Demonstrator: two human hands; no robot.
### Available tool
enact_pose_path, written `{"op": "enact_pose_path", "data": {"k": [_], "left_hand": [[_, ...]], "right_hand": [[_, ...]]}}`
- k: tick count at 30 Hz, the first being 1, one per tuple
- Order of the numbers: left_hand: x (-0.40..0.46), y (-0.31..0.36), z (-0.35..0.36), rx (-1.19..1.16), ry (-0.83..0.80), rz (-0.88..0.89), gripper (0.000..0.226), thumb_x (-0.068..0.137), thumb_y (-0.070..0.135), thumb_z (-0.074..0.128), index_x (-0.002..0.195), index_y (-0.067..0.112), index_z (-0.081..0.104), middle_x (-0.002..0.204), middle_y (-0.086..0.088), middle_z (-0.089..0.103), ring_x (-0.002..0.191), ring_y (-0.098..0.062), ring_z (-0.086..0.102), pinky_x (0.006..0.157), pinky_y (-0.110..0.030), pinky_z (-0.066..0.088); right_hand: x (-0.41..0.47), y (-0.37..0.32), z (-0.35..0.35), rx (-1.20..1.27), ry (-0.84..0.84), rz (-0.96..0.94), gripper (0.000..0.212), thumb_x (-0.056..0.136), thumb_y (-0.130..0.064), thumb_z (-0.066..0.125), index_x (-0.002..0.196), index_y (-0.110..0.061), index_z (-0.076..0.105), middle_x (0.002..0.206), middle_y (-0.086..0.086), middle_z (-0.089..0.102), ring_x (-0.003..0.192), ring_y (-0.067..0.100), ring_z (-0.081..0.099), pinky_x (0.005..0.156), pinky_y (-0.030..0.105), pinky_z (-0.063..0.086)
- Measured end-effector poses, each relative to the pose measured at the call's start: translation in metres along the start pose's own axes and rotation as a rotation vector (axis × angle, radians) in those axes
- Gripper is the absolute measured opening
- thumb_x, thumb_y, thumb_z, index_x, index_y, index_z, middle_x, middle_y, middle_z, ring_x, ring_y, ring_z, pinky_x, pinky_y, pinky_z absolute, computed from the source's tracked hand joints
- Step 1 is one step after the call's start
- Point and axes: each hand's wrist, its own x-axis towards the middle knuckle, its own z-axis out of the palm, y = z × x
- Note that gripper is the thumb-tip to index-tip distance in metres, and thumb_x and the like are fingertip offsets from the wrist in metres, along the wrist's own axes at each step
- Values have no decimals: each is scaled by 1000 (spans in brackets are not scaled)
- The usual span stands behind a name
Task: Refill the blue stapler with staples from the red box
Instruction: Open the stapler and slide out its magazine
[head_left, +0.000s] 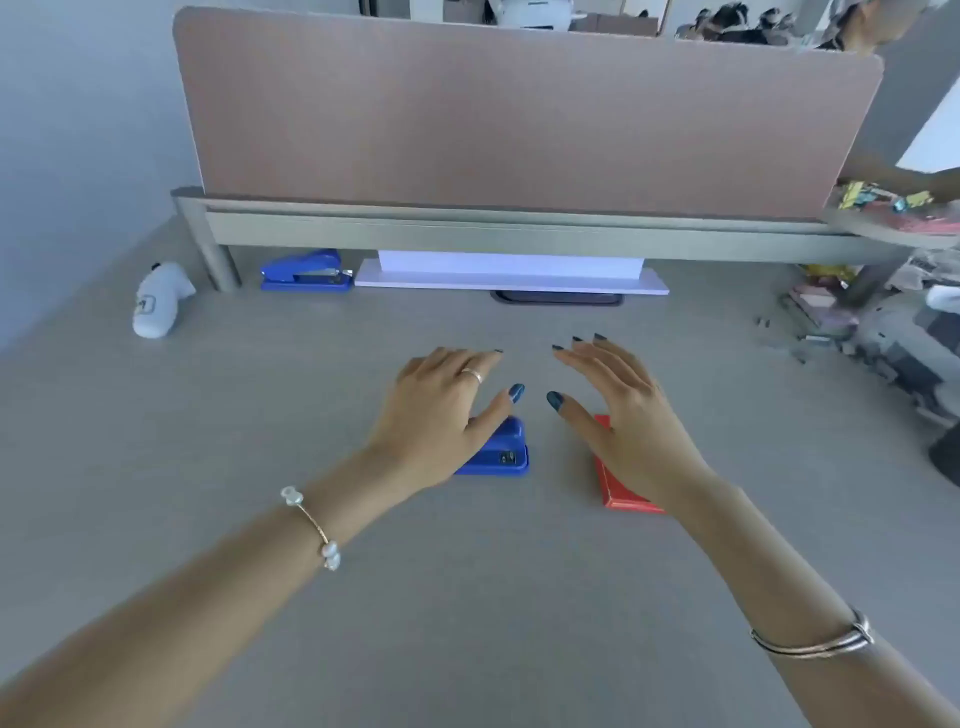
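A blue stapler (503, 454) lies on the grey desk (467, 571), mostly hidden under my left hand (447, 410). That hand hovers over it with fingers spread and holds nothing. To the right, a flat red box (615, 491) lies on the desk, its far part covered by my right hand (621, 415). The right hand is also spread flat above it, gripping nothing. Whether either palm touches what lies beneath it cannot be told.
A second blue stapler (304, 270) sits at the back left under a grey shelf (493, 228), beside a white paper stack (511, 275). A white object (158, 301) lies at far left. Clutter (872, 322) fills the right side. A brown partition (519, 119) stands behind.
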Motion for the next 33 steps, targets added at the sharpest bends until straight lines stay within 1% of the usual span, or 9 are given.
{"op": "enact_pose_path", "data": {"k": [4, 10, 13, 14, 16, 19, 24, 30, 33], "left_hand": [[-32, 4, 21, -27, -66, -20, 65, 81, 57, 25, 121, 17, 56, 110, -3, 66, 101, -25, 56, 84, -35, 41], [-48, 4, 34, -94, -78, -68, 44, 85, 39, 59, 125, 22, 54, 103, -3, 56, 100, -23, 48, 83, -30, 31], [-58, 10, 32, -231, -32, -82, 31, 84, 35, 62, 113, 24, 63, 95, 1, 53, 95, -18, 47, 81, -28, 33], [-62, 13, 33, -263, -12, -93, 28, 84, 34, 63, 110, 24, 64, 94, 2, 53, 94, -16, 45, 81, -27, 34], [-66, 15, 34, -303, 4, -116, 27, 84, 31, 63, 109, 23, 64, 94, 5, 51, 94, -13, 44, 79, -24, 33], [-63, 14, 30, -367, 47, -106, 23, 83, 27, 64, 105, 22, 65, 90, 8, 51, 92, -12, 46, 76, -20, 31], [-64, 10, 11, -846, 245, -236, 16, 85, 23, 62, 89, 38, 58, 89, 15, 51, 71, 4, 49, 67, -11, 40], [-69, -28, -33, -909, 140, -251, 18, 85, 10, 61, 91, 26, 58, 75, 20, 64, 71, 8, 56, 69, -9, 46], [-77, -53, -54, -898, 25, -286, 23, 82, 5, 63, 103, 14, 59, 92, 2, 64, 78, -2, 62, 76, -16, 53]], "right_hand": [[-28, -1, 14, -16, 18, 13, 43, 88, -34, 54, 129, -23, 47, 138, 0, 50, 138, 16, 29, 110, 39, 30], [-45, -13, 29, -37, -172, 18, 47, 83, -29, 60, 128, -21, 49, 139, 9, 48, 136, 19, 30, 110, 38, 23], [-49, -12, 43, -73, -236, -60, 23, 79, -31, 61, 96, -15, 62, 98, 9, 66, 105, 29, 54, 88, 41, 41], [-52, -13, 47, -86, -241, -75, 16, 79, -30, 61, 81, -14, 59, 80, 5, 62, 86, 27, 54, 75, 37, 41], [-55, -10, 51, -70, -249, -89, 14, 79, -28, 60, 72, -18, 53, 70, -2, 52, 72, 21, 45, 70, 30, 33], [-55, -8, 49, -17, -225, -105, 7, 80, -24, 61, 83, -18, 62, 79, -2, 58, 81, 18, 46, 73, 25, 28], [-58, -14, 46, 4, -225, -98, 18, 82, -18, 61, 99, -12, 65, 96, 7, 65, 87, 15, 43, 74, 21, 27], [-62, -18, 46, -41, -232, -61, 26, 86, -20, 58, 110, -13, 60, 108, 8, 62, 104, 23, 48, 80, 22, 29], [-61, -18, 47, -50, -229, -59, 23, 85, -21, 59, 107, -13, 60, 106, 8, 62, 102, 24, 49, 79, 24, 31]]}}
